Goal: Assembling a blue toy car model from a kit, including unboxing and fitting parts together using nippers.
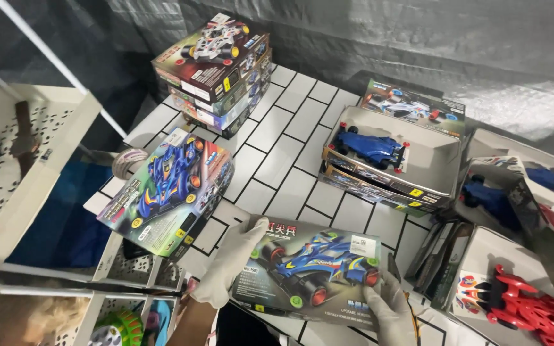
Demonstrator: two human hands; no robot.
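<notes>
Gloved fingers (251, 232) of the left hand (229, 266) clamp the toy car box (309, 269) by its left edge; the right hand (389, 314) pinches its lower right corner. The box sits low over the tiled counter (290, 160), best kept level with even grip, clear of the tilted blue box (168, 192).

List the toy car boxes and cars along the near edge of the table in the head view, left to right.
Tilted blue-car box → box held in both gloved hands → red toy car in an open box.
</notes>
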